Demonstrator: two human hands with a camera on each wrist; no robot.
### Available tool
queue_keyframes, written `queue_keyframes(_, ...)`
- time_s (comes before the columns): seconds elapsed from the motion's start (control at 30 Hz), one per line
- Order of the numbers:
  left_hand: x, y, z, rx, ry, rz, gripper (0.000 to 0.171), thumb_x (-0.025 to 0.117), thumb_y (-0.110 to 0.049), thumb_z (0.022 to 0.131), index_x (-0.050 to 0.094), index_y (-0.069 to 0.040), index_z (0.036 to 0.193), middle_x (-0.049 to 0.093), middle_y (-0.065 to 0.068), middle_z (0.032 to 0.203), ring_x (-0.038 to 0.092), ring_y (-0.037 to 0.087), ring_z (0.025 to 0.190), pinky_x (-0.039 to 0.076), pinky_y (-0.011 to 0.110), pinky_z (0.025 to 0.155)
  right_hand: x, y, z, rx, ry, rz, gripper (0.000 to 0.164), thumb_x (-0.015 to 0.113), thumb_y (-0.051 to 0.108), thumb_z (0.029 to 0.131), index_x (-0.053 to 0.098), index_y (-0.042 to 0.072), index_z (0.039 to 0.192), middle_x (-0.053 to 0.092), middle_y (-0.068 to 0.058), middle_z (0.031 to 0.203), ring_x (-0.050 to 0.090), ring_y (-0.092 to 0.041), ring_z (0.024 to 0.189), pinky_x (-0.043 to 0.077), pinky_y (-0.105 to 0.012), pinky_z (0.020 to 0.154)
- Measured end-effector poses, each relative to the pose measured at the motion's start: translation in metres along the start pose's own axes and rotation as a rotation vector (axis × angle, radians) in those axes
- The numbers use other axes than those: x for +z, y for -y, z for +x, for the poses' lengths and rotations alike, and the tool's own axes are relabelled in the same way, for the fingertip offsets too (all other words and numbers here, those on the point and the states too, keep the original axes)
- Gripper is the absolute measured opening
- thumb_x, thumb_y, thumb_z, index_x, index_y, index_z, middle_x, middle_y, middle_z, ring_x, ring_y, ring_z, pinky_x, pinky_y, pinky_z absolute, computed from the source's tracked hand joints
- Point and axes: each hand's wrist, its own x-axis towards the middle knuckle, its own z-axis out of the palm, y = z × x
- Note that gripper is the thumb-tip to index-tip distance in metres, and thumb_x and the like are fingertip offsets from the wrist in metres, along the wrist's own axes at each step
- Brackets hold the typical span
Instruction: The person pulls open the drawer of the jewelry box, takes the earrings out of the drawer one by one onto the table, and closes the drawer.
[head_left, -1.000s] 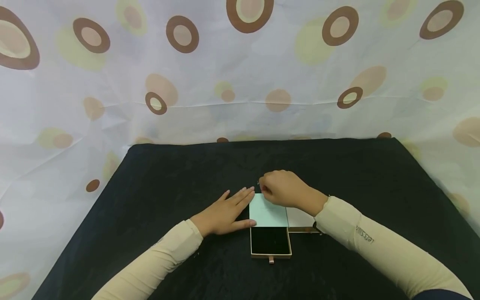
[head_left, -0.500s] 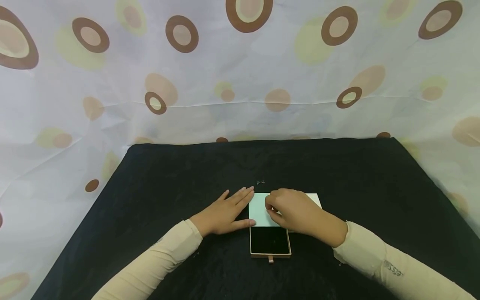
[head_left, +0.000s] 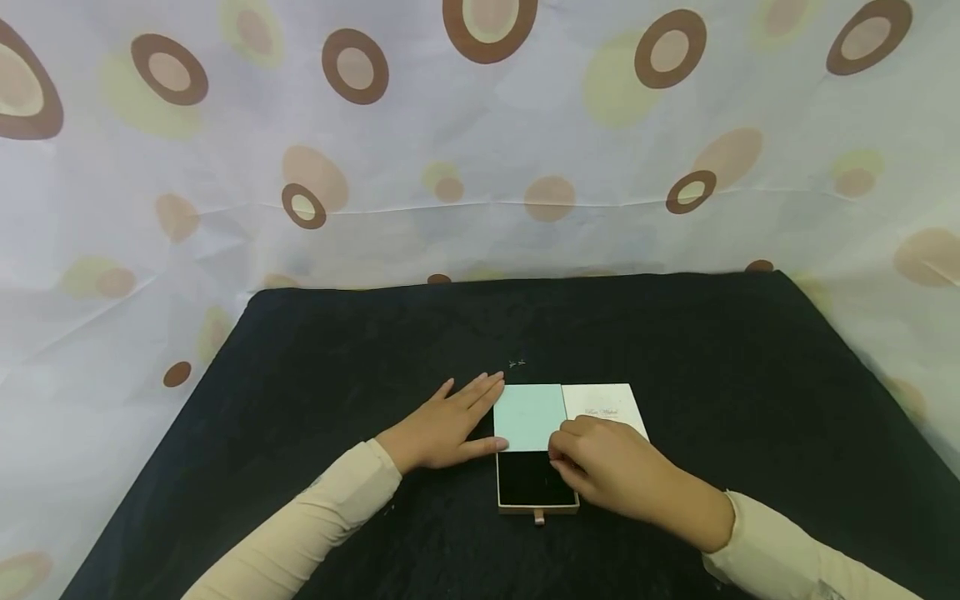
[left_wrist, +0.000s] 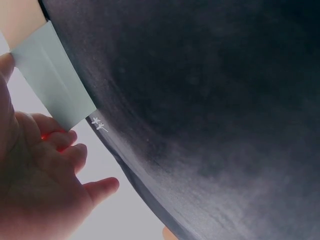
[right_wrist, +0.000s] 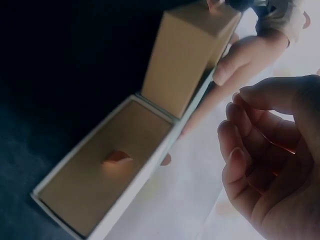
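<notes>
Head view: right hand [head_left: 603, 461] has come nearer, so the drawer [head_left: 523, 482] gets attention.
Its fingers are bent, holding: can't tell; left hand [head_left: 438, 429], fingers straight, touches the green box [head_left: 529, 417].

A white sheet [head_left: 480, 150] fills the upper half of the head frame and runs down both sides, printed with brown rings [head_left: 490, 53], peach ovals [head_left: 550, 198] and pale yellow-green ones [head_left: 621, 79] (some of them overlapping). A faint horizontal crease [head_left: 491, 202] crosses its lower part. Below, a black cloth [head_left: 675, 350] spreads to the bottom edge, its far edge nearly straight, under soft, pale light
</notes>
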Motion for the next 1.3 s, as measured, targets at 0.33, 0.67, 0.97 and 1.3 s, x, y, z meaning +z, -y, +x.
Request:
queue_keyframes(0.33,0.000,0.001,-0.002,0.007,-0.004,-0.001,0.084,0.037,-0.064,0.094,0.012,-0.013,0.155,0.007,0.000,0.162,0.009,0.017,0.148,0.014,0.055,0.115,0.011,0.008,-0.023,-0.010,0.031,0.111,0.018,0.074,0.021,0.084,0.058,0.023,0.077,0.051,0.017,0.072,0.041,0.006,0.061,0.039,-0.014,0.053)
queue_keyframes(0.67,-0.001,0.000,-0.001,0.002,-0.005,-0.009,0.084,0.038,-0.064,0.094,0.013,-0.012,0.155,0.007,-0.002,0.162,0.009,0.016,0.148,0.014,0.054,0.115,0.021,0.011,-0.035,0.014,0.050,0.169,0.018,0.076,0.015,0.082,0.059,0.020,0.079,0.052,0.017,0.071,0.040,0.008,0.062,0.039,-0.013,0.053)
queue_keyframes(0.97,0.001,0.002,0.000,-0.002,-0.007,0.007,0.084,0.036,-0.066,0.094,0.012,-0.013,0.155,0.006,-0.003,0.162,0.008,0.015,0.148,0.014,0.054,0.115,0.021,0.014,-0.037,0.018,0.005,0.161,0.021,0.077,0.009,0.079,0.059,0.019,0.078,0.052,0.016,0.070,0.041,0.008,0.061,0.039,-0.012,0.053)
queue_keyframes(1.3,0.001,0.003,0.001,0.008,-0.006,-0.004,0.084,0.035,-0.066,0.094,0.011,-0.013,0.155,0.005,-0.002,0.162,0.007,0.015,0.148,0.014,0.054,0.115,0.027,0.031,-0.045,-0.042,0.067,0.079,0.013,0.076,0.017,0.082,0.065,0.018,0.074,0.053,0.014,0.067,0.044,0.005,0.060,0.039,-0.014,0.051)
